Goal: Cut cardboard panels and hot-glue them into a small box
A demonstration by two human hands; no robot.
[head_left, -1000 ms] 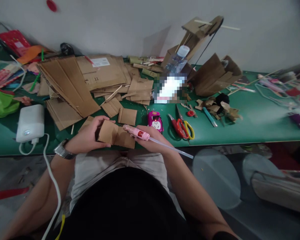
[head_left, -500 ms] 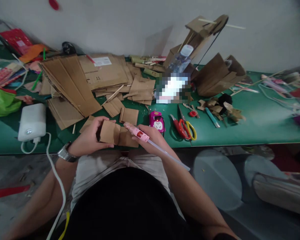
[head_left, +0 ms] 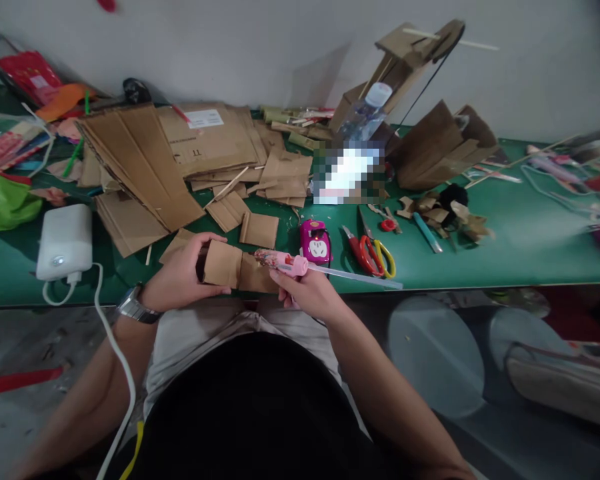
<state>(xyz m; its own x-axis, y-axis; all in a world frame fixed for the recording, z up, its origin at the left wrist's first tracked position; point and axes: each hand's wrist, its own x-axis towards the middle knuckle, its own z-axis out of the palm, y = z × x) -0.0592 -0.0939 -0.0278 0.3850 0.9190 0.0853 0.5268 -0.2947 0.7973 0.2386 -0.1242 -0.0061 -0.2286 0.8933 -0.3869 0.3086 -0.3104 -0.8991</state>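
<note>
My left hand (head_left: 180, 277), with a wristwatch (head_left: 133, 310) on its wrist, is closed round a small folded cardboard piece (head_left: 233, 267) held at the near edge of the green table (head_left: 505, 247). My right hand (head_left: 305, 293) grips a pink glue gun (head_left: 283, 262). The gun's nozzle touches the cardboard's right part, and a clear glue stick (head_left: 360, 277) juts out of its back toward the right.
Flat cardboard sheets (head_left: 140, 160) and offcuts cover the table's back left. A white power adapter (head_left: 64, 241) with a cable lies at left. A pink socket (head_left: 315, 243), red and yellow scissors (head_left: 367, 253), a water bottle (head_left: 365, 117) and cardboard models (head_left: 440, 150) lie to the right.
My right hand has turned the glue gun, so the glue stick now points level to the right instead of down-right. The left hand keeps its grip on the cardboard.
</note>
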